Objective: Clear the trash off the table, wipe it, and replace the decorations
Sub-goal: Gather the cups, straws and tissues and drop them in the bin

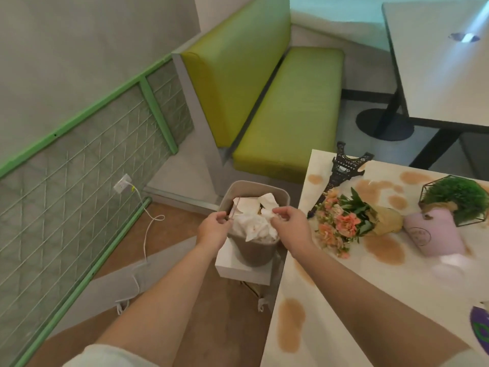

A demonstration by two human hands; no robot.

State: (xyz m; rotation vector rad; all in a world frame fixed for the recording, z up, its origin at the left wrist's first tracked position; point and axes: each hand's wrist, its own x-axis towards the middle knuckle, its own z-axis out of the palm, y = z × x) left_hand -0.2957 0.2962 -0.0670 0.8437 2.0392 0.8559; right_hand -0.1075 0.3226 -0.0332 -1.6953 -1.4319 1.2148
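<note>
A grey trash bin (251,254) stands on a white box beside the table, stuffed with crumpled white paper (255,226). Over its rim, my left hand (213,229) pinches a thin stick-like piece of trash. My right hand (289,227) hovers over the bin with curled fingers pinching a scrap of white paper. The white table (330,313) carries several brown stains. On it lie a dark Eiffel tower model (341,170), an orange flower bouquet (344,221), a pink wrapped bouquet (434,234) and a green plant in a wire frame (457,197).
A green bench (285,112) stands behind the bin. A white cable (148,234) runs from a wall socket across the floor. Another table (444,62) stands at the back right. A purple object (480,327) sits at the table's right edge.
</note>
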